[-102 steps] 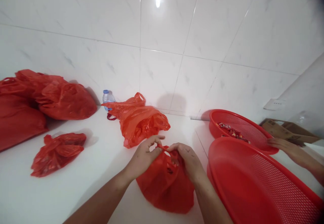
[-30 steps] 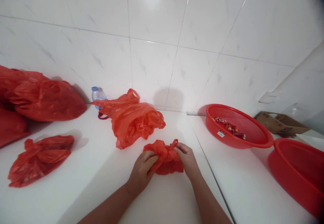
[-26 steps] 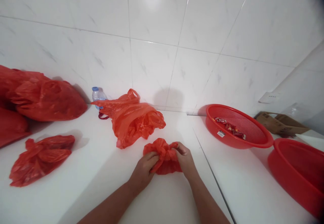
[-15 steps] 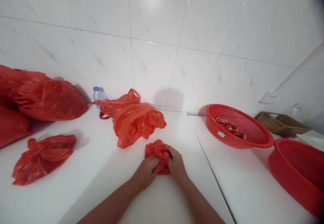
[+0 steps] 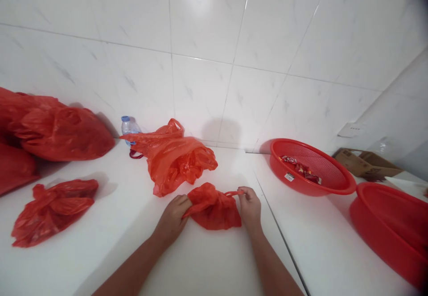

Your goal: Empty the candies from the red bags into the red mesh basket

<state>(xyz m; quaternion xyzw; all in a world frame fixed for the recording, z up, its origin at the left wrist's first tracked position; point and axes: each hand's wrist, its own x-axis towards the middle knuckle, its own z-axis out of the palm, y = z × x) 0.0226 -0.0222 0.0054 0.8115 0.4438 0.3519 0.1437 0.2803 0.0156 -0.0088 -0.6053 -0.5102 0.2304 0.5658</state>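
A small red mesh drawstring pouch (image 5: pixel 217 211) rests on the white table between my hands. My left hand (image 5: pixel 173 219) is closed on its left end, the fabric pinched between thumb and fingers. At the other side my right hand (image 5: pixel 250 207) pinches a thin red cord or strip that stretches out from the pouch's upper right. Just behind the pouch lies a crumpled orange-red plastic bag (image 5: pixel 182 160). What the pouch contains, if anything, is hidden.
To the left are a knotted red plastic bag (image 5: pixel 55 211) and larger full red bags (image 5: pixel 67 133). A plastic bottle (image 5: pixel 129 129) stands by the tiled wall. On the right are a red basket (image 5: pixel 312 166) holding wrapped pieces, a second red basket (image 5: pixel 391 229) and a cardboard box (image 5: pixel 368 164).
My hands have moved apart, left and right. The bunched red fabric has spread out between them, and a thin cord now stretches to my right hand.
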